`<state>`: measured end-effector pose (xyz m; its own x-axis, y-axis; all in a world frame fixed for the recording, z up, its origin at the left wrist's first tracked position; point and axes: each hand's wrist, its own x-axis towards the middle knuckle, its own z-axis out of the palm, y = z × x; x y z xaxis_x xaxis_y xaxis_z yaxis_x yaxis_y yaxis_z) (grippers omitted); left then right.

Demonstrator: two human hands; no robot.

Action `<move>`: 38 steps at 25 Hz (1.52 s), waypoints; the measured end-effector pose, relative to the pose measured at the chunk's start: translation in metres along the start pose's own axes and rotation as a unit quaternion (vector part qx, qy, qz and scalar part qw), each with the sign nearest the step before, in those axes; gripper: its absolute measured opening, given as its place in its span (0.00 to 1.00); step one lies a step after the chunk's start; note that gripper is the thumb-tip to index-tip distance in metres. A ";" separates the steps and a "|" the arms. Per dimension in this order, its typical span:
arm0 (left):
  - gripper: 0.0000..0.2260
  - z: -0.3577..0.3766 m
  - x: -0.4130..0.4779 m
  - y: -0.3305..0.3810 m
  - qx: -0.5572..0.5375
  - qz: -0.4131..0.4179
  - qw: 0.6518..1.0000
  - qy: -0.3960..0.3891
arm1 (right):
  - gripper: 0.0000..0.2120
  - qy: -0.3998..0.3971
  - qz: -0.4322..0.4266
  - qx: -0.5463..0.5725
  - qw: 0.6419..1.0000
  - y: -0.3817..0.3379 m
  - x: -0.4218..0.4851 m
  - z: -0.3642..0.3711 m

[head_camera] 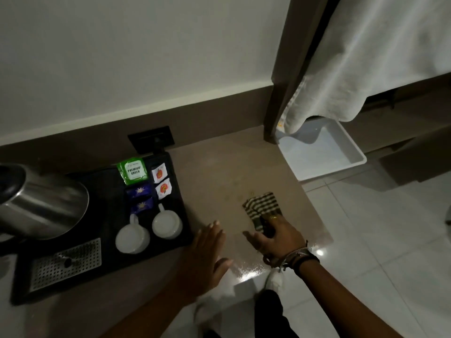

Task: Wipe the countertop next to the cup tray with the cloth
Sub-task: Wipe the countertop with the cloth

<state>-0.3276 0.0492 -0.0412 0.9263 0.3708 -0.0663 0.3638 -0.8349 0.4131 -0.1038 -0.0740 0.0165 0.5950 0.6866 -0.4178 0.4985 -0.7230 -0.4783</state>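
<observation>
Right hand (271, 231) pressed down on the near end of the striped cloth (262, 207), fingers spread over the folded fabric and pinning it flat to the table (219, 172), likely so the whole pad drags evenly instead of bunching. Cloth lying on the bare beige strip to the right of the black cup tray (180, 198), well apart from the tray's rim, with faint specks and smears showing just beyond its far-left corner, probably the next patch to cover. Left hand (207, 250) open and flat, palm down, holding nothing, just beside the tray's near-right corner; whether touching the surface or hovering, hard to tell; seemingly there for balance or to guard the tray against a nudge. On the tray: two white cups (148, 231) upside down at the near right, tea sachets (144, 181) in slots behind them, a steel kettle (41, 201) at the left. Open room for strokes: forward toward the wall socket (151, 140) and the dark backsplash, and leftward up to the tray edge. Tighter on the right, where the table edge drops off to the tiled floor (366, 240) close beside the cloth; a wide sweep that way risks carrying crumbs or the cloth over the edge. Wooden post (280, 93) bounding the far-right corner.
</observation>
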 end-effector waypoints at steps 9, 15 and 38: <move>0.30 0.020 -0.024 -0.035 0.027 0.094 0.995 -0.026 | 0.44 0.025 -0.093 -0.245 0.965 0.004 0.036 0.043; 0.31 0.018 -0.021 -0.036 0.039 0.088 0.995 -0.033 | 0.40 0.041 -0.160 -0.237 0.957 0.011 0.002 0.088; 0.34 0.028 -0.021 -0.039 0.059 0.100 0.993 -0.036 | 0.41 0.105 -0.050 -0.210 0.971 -0.014 0.111 0.034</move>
<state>-0.3588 0.0629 -0.0811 0.9843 0.1660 -0.0598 0.1764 -0.9323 0.3156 -0.0661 0.0155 -0.0493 0.6234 0.7562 -0.1986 0.7474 -0.6510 -0.1325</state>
